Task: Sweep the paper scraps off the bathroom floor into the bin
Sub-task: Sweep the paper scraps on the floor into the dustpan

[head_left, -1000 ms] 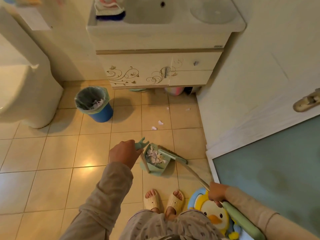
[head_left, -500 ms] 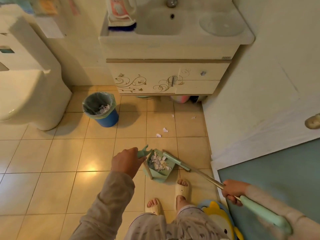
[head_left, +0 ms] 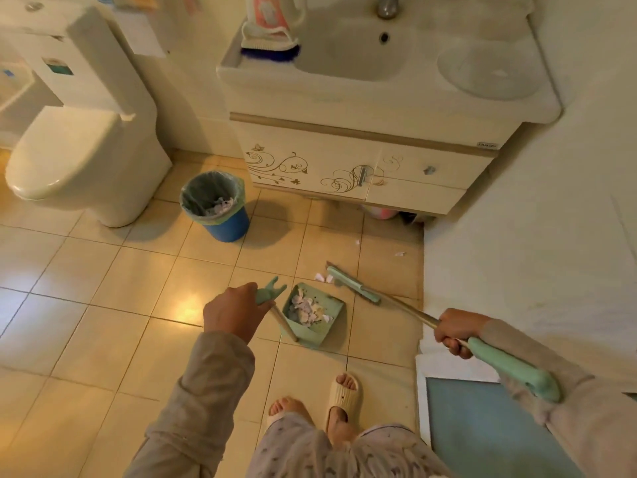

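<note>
Left hand fingers closed on dustpan handle, right hand gripping broom, paper scraps beside broom head, bin near toilet, open floor between.

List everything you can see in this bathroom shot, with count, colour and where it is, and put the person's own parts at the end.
toilet: one, cream, far left
bin: one, blue, grey liner, scraps inside, between toilet and vanity
vanity: one, cream with swirl pattern, top centre, sink above
dustpan: one, mint green, holding paper scraps, floor centre
broom: one, mint green head, metal pole, right of dustpan
loose scraps: a few, white, by the broom head and nearer the vanity
slippers: cream, bottom centre, one clearly seen
left hand: on dustpan handle
right hand: on broom pole
</note>
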The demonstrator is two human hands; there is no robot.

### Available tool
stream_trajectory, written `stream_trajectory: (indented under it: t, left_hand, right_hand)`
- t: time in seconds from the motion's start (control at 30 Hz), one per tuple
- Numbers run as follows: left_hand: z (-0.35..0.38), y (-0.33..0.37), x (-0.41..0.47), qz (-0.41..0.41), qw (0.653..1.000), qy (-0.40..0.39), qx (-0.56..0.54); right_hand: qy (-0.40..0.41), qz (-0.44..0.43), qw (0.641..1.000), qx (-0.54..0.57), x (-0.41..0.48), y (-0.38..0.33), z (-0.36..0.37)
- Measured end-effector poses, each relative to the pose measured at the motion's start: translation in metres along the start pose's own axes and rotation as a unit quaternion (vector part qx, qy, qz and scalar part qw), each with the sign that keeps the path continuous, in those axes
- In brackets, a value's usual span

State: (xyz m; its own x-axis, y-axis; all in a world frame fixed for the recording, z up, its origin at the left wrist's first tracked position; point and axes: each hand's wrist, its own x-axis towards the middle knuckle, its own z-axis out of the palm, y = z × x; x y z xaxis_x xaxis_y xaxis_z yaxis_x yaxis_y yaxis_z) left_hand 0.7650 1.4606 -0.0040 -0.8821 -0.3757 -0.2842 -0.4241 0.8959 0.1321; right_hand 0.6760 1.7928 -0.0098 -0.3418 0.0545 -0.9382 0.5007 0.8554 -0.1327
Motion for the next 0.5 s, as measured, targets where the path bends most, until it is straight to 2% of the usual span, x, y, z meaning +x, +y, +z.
stream_trajectory:
  t: [0.33,0.5]
  left_hand:
    - [-0.009,-0.004,0.018,-0.054,0.998,-0.008,-0.018]
    - [-0.011,-0.006,0.026,-0.053,0.998,-0.008,-0.027]
  right_hand:
    - [0.037,-0.020,0.995,-0.088,0.030,-0.067,-0.008]
    - [0.013,-0.023,0.960,-0.278,0.030,-0.074,0.038]
